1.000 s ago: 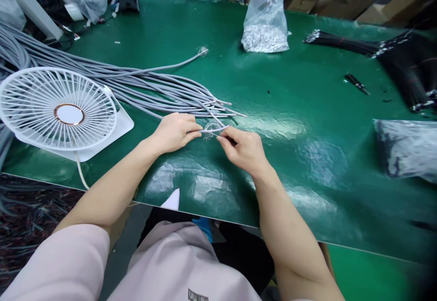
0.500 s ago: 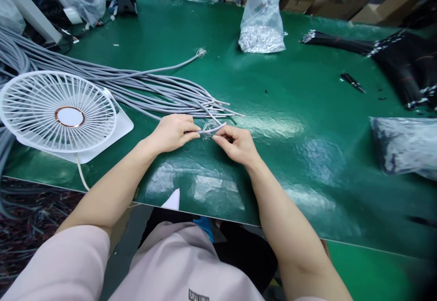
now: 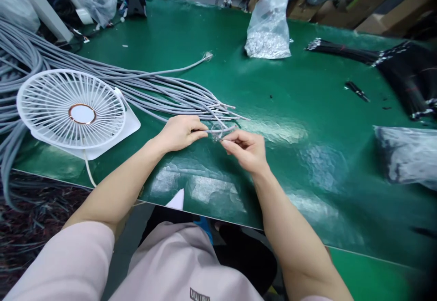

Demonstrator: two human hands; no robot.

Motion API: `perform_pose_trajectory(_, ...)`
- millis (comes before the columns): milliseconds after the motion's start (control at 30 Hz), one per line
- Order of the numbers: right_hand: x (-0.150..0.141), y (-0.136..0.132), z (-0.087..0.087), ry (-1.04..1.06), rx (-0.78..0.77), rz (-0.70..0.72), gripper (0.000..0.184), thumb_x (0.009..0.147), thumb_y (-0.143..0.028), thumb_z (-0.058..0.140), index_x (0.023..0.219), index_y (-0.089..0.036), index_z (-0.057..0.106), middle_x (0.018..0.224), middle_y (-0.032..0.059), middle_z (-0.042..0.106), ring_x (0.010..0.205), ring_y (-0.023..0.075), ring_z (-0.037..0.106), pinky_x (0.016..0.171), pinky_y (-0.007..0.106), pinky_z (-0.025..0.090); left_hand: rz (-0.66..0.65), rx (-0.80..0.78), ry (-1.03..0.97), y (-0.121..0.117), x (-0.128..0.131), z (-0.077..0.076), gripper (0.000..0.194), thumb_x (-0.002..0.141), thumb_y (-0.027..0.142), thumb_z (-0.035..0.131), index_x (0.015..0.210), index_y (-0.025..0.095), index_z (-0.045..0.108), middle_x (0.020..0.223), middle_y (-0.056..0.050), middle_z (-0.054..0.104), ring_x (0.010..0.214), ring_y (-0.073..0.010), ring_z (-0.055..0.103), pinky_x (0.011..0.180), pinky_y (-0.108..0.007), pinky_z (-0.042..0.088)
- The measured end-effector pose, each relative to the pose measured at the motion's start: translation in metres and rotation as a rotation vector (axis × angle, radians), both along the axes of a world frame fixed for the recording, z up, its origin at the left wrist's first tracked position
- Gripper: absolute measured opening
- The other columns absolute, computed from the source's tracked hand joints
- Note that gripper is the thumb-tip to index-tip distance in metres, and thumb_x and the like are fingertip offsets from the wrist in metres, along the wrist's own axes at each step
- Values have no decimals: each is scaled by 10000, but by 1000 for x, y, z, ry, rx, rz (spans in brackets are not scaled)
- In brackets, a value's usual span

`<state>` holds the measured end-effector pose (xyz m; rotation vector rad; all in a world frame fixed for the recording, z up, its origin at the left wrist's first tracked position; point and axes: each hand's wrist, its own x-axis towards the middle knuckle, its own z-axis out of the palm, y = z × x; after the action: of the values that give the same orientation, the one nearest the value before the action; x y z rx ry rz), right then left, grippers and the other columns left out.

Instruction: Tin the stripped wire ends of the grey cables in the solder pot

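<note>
Evidently, right of the fan [image 3: 82, 114], the left hand [image 3: 180, 132] grips a cable [image 3: 228, 130]; the right hand [image 3: 248, 150] seemingly pinches its wispy strands [image 3: 215, 137]: tease gently.

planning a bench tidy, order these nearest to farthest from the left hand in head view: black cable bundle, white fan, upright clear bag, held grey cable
1. Grey cable, in left hand
2. White fan, to its left
3. Upright clear bag, farther back, rightward
4. Black cable bundle, far right

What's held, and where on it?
Left hand: a grey cable, near its end. Right hand: seemingly pinching its fine strands; too small to be sure.
</note>
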<state>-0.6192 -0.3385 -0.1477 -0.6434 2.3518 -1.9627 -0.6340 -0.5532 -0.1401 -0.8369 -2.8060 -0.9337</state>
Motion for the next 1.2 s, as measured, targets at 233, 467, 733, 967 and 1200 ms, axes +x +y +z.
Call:
perform_pose_trajectory(233,13,-3,3,154,107,27,130,786,-280,672,687,-197,683,567,-9,620,456,100,496,444,240,380,121,-41,-59,5,4,4,245,889,353,544,939,230,751,918,-23,746,860,-184,661,694,-267,422)
perform_pose_trajectory(467,17,-10,5,296,246,27,126,790,-263,642,694,-199,692,549,-7,634,433,102,490,439,237,386,200,-107,-115,7,9,7,286,899,397,507,943,258,753,905,-23,756,893,-223,675,716,-298,443)
perform_pose_trajectory(733,47,-26,23,401,219,280,168,842,-270,599,720,-233,709,593,20,691,466,141,583,471,269,459,325,-181,-124,10,1,-3,328,908,390,483,897,208,756,868,-82,741,870,-252,671,734,-331,466)
perform_pose_trajectory(967,28,-8,22,285,196,-9,133,842,-258,595,735,-214,661,591,0,642,468,127,538,473,268,433,317,-15,-166,8,-9,-8,268,861,393,547,928,216,737,839,-28,725,772,-185,625,666,-269,423)
perform_pose_trajectory(1200,2,0,2,286,388,-25,139,855,-262,557,753,-200,628,592,-16,574,498,104,456,523,250,367,103,140,-134,-3,-4,3,261,852,345,531,864,150,705,819,-20,691,739,-141,578,673,-242,401)
